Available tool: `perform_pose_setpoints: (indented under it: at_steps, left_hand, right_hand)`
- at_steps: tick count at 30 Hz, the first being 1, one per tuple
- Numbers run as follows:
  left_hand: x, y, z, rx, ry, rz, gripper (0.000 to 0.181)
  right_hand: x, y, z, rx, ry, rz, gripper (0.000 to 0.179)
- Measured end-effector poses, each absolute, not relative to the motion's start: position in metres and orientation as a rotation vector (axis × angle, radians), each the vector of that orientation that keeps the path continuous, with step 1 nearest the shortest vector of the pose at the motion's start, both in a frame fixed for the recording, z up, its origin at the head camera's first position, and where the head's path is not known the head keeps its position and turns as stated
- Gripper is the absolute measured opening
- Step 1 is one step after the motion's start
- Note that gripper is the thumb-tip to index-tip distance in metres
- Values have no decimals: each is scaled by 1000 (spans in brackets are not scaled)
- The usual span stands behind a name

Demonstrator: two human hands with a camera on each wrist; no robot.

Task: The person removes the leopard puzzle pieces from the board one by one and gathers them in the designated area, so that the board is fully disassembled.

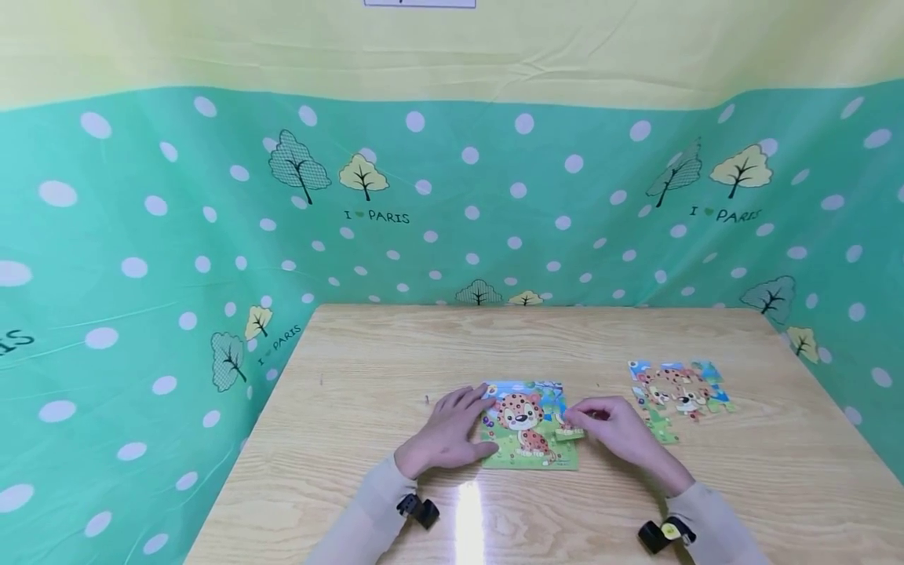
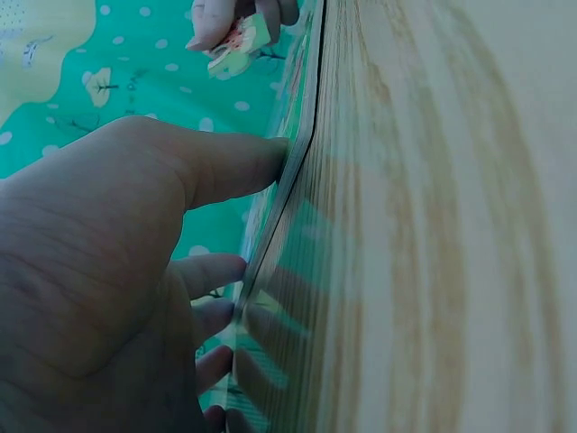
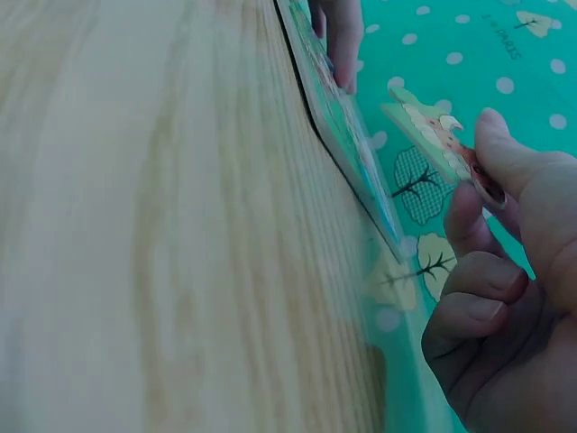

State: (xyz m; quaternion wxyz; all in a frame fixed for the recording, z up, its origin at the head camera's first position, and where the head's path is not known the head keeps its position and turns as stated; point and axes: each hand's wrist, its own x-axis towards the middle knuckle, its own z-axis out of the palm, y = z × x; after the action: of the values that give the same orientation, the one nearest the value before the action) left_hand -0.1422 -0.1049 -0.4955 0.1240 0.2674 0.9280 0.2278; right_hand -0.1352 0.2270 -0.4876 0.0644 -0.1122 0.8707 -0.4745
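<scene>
A square puzzle board [image 1: 510, 450] with a spotted leopard picture lies flat on the table. My left hand [image 1: 452, 432] rests at its left side, fingers spread toward the upper corner and thumb on the lower left edge. In the left wrist view, the left thumb [image 2: 230, 167] touches the board's rim. Over the board's right side, my right hand [image 1: 616, 428] pinches a puzzle piece [image 1: 569, 432] between thumb and index finger. In the right wrist view that puzzle piece [image 3: 433, 135] is tilted and raised off the board, showing green with a spotted orange part.
Several puzzle pieces [image 1: 676, 384], some overlapping or touching, lie to the right of the board, beyond my right hand. The wooden table [image 1: 395, 345] meets a green dotted cloth [image 1: 480, 235] at its back and sides. Black cameras are strapped at both wrists.
</scene>
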Motion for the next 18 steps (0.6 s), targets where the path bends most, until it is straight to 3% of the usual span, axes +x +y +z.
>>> perform_pose_setpoints:
  at_steps: [18]
  left_hand:
    - [-143,-105,-499,784,2703,675,82]
  right_hand:
    - [-131,254,-488,-25,2618,-1500,39]
